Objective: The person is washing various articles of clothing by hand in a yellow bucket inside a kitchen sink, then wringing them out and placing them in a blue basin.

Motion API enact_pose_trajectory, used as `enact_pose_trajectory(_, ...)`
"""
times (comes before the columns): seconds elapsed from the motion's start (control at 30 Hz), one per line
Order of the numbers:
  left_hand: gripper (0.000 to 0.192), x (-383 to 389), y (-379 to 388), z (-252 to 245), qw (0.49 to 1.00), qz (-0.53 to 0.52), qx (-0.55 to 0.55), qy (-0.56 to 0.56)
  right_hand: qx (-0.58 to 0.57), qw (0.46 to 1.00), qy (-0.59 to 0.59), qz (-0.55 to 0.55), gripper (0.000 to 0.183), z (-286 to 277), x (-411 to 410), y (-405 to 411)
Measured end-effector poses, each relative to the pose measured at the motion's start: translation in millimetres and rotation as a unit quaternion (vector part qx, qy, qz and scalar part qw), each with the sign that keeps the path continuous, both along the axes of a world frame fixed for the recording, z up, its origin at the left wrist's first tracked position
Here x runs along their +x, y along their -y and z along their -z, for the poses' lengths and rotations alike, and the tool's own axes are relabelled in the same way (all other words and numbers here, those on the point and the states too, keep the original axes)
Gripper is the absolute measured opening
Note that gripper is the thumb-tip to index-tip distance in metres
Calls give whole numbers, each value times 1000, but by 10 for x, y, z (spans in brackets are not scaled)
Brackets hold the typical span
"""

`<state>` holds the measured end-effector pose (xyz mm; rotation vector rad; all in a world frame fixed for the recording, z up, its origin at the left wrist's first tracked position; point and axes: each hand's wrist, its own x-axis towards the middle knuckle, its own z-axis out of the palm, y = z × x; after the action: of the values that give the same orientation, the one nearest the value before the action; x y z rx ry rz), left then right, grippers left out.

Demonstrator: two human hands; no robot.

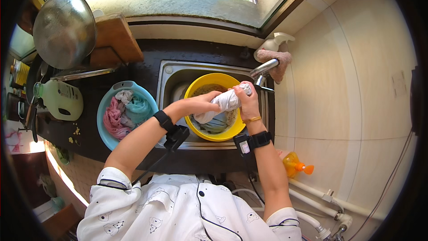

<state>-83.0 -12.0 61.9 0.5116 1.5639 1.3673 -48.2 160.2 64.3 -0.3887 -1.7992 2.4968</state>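
Observation:
A twisted white cloth (224, 103) is held slantwise above a yellow basin (191, 90). Around the cloth's upper right end, my right hand (248, 98) is closed. My left hand (202, 103) holds the cloth's middle from the left, its fingers fairly straight along it. The lower end of the cloth hangs over the basin, where cloudy, foamy water (230, 120) can be seen. The basin stands in a stainless steel sink (174, 73). To the left, a light blue plastic basin (103, 113) contains pink, turquoise and whitish cloths (115, 117).
A chrome faucet (265, 67) with a pink cloth (284, 61) over it rises at the sink's right. Behind it stands a white spray bottle (267, 46). Left are a metal strainer (63, 28), a wooden cutting board (117, 40) and a plastic jug (67, 100).

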Motion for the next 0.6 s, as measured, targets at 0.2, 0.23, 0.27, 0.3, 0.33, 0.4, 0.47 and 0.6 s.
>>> enact_pose_trajectory(0.2, 45, -46, 193, 86, 962, -34, 61, 265, 187, 972, -135, -48, 13, -371, 47, 178)
enact_pose_trajectory(0.23, 51, -27, 205, 123, 935, -37, 29, 353, 213, 964, -149, -62, 12, -401, 74, 220)
enact_pose_trajectory(0.27, 60, 4, 223, 148, 946, -7, -57, 319, 245, 950, -181, -63, 15, -427, 104, 264)
enact_pose_trajectory(0.3, 64, 39, 249, 141, 945, 28, -97, 310, 243, 951, -182, -64, 15, -484, 116, 307)
enact_pose_trajectory(0.33, 64, 34, 282, 214, 931, 68, -91, 347, 301, 918, -246, -75, 17, -554, 124, 349)
enact_pose_trajectory(0.4, 64, 23, 350, 348, 914, 107, -85, 383, 355, 873, -324, -81, 23, -573, 137, 395)
enact_pose_trajectory(0.47, 62, 33, 402, 392, 856, 119, 26, 502, 367, 860, -347, -68, 23, -574, 168, 405)
enact_pose_trajectory(0.6, 48, 170, 257, 245, 878, -196, 111, 422, 383, 855, -349, -12, 23, -441, 220, 362)
